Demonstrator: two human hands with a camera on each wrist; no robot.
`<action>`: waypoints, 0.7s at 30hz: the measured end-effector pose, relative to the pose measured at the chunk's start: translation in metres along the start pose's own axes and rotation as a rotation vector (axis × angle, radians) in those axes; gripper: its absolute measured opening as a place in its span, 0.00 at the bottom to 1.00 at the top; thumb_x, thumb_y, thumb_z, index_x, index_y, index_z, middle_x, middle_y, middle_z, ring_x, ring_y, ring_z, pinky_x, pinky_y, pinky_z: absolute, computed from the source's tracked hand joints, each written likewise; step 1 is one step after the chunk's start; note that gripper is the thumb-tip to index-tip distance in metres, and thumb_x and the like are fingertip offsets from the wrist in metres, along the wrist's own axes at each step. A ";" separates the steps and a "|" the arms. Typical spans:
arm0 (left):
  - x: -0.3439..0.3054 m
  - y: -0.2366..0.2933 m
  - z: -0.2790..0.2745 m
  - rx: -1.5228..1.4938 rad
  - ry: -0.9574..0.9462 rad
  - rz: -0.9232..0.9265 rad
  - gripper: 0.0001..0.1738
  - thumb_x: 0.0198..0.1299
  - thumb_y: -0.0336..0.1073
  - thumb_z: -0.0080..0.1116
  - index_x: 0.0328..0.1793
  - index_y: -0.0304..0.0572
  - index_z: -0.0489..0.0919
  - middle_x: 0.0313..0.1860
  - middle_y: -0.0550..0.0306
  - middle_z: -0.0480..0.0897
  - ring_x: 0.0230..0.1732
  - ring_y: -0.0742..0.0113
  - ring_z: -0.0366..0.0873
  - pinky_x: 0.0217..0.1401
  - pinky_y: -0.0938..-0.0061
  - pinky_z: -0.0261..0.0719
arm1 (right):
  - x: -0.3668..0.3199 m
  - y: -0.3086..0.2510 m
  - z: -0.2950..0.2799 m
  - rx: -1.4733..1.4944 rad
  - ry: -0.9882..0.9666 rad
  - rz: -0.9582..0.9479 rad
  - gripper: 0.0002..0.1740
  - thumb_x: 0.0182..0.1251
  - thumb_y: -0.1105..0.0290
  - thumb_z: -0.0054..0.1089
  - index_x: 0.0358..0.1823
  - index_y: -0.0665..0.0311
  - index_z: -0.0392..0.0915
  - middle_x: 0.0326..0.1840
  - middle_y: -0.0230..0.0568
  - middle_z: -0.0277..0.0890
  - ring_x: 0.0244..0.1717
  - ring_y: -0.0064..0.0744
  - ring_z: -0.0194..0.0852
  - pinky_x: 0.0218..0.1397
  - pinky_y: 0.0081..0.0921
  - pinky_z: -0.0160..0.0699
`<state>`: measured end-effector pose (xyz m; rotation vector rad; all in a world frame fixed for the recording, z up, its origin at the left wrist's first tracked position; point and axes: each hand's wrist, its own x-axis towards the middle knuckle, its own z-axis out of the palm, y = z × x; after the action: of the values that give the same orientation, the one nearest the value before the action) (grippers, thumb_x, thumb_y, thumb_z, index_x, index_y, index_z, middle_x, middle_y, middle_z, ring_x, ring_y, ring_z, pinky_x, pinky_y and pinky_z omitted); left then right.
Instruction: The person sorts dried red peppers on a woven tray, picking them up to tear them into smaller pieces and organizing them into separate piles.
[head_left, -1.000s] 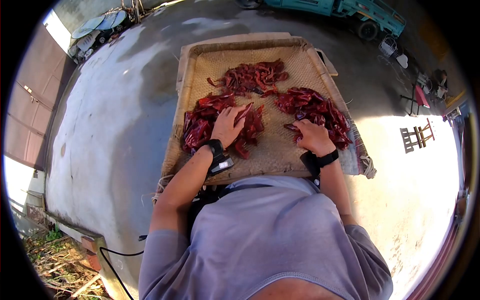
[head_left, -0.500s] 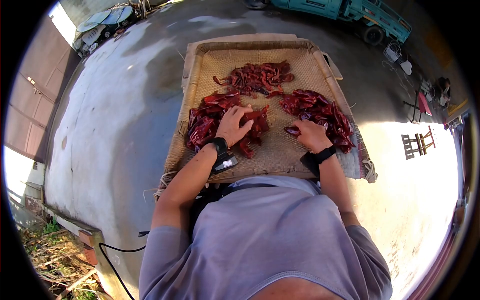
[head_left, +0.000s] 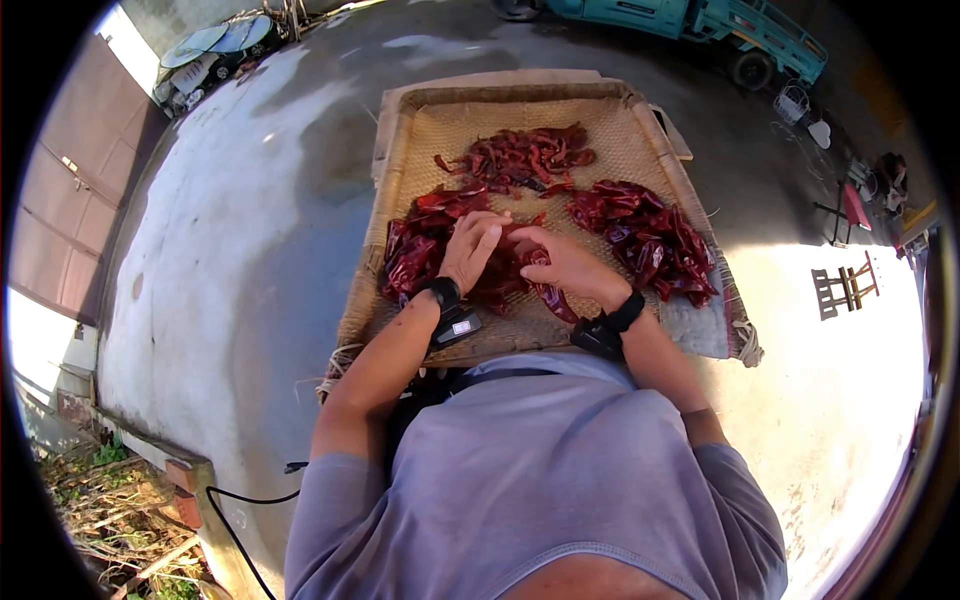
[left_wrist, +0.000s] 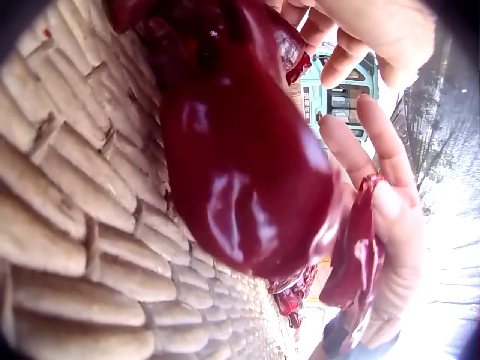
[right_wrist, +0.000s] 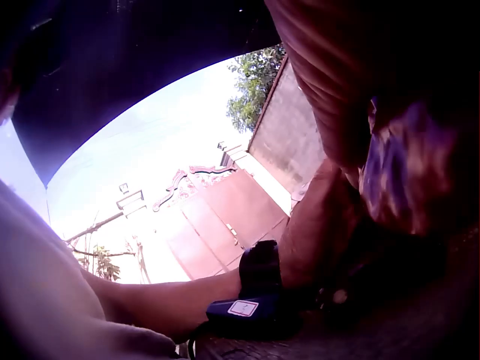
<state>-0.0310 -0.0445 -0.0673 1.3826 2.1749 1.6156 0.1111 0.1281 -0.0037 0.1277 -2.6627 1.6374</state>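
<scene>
My right hand point(head_left: 572, 268) holds a dried red chili pepper point(head_left: 554, 300) between thumb and palm, its end hanging below the hand; the left wrist view shows this chili point(left_wrist: 352, 262) under the thumb. Facing it, my left hand point(head_left: 470, 252) lies over the left chili pile point(head_left: 412, 250), fingers loosely stretched with nothing gripped. Both hands' fingertips come close together. A large glossy chili point(left_wrist: 240, 157) fills the middle of the left wrist view, over the woven mat. The right wrist view is mostly dark, with a blurred chili point(right_wrist: 405, 169) beside the hand.
A woven tray point(head_left: 400, 130) with a raised rim carries the chilies. Another pile point(head_left: 645, 240) lies at its right, and a smaller heap of thin, shrivelled chilies point(head_left: 525, 155) at the far end. A teal truck point(head_left: 700, 30) and a stool point(head_left: 845, 285) stand beyond.
My right hand has moved left from beside the right pile, bringing a chili across to my left hand. The left hand stays over the left pile.
</scene>
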 end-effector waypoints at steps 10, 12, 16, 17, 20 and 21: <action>-0.002 0.011 -0.005 0.183 -0.114 0.018 0.27 0.66 0.61 0.59 0.47 0.41 0.82 0.63 0.52 0.73 0.64 0.48 0.66 0.71 0.54 0.62 | 0.018 0.051 0.014 0.479 0.364 0.270 0.20 0.78 0.68 0.54 0.66 0.69 0.71 0.55 0.38 0.78 0.53 0.29 0.79 0.58 0.27 0.79; -0.003 0.005 -0.003 0.274 -0.162 0.041 0.28 0.62 0.60 0.65 0.45 0.38 0.82 0.66 0.52 0.72 0.65 0.47 0.64 0.70 0.53 0.64 | 0.018 0.047 0.021 0.725 0.359 0.293 0.20 0.79 0.68 0.53 0.66 0.69 0.70 0.56 0.39 0.77 0.54 0.30 0.79 0.59 0.28 0.81; -0.002 -0.011 -0.001 0.244 -0.177 0.064 0.26 0.63 0.54 0.65 0.45 0.32 0.80 0.67 0.50 0.72 0.65 0.47 0.66 0.69 0.54 0.66 | 0.014 0.035 0.018 0.865 0.311 0.267 0.18 0.79 0.67 0.56 0.64 0.68 0.71 0.57 0.38 0.76 0.55 0.28 0.79 0.59 0.27 0.82; -0.003 -0.013 0.000 0.208 -0.169 0.044 0.26 0.64 0.53 0.63 0.46 0.32 0.80 0.67 0.49 0.73 0.64 0.47 0.67 0.69 0.55 0.66 | 0.012 0.038 0.016 0.880 0.294 0.250 0.18 0.79 0.67 0.57 0.63 0.67 0.72 0.57 0.38 0.76 0.54 0.28 0.79 0.59 0.27 0.82; -0.002 -0.004 -0.001 0.064 -0.130 -0.058 0.25 0.67 0.51 0.60 0.49 0.31 0.78 0.64 0.48 0.73 0.62 0.46 0.69 0.67 0.57 0.68 | 0.007 0.041 0.011 0.830 0.321 0.272 0.16 0.78 0.68 0.58 0.62 0.66 0.73 0.56 0.36 0.76 0.54 0.27 0.78 0.58 0.26 0.81; -0.002 -0.002 -0.001 -0.010 -0.109 -0.121 0.25 0.68 0.51 0.59 0.50 0.31 0.78 0.64 0.48 0.73 0.62 0.45 0.70 0.67 0.58 0.69 | 0.005 0.042 0.010 0.798 0.344 0.292 0.16 0.78 0.69 0.58 0.62 0.66 0.74 0.56 0.36 0.77 0.53 0.26 0.78 0.57 0.26 0.81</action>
<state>-0.0313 -0.0466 -0.0690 1.2775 2.1409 1.4720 0.1034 0.1375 -0.0450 -0.5085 -1.7171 2.4394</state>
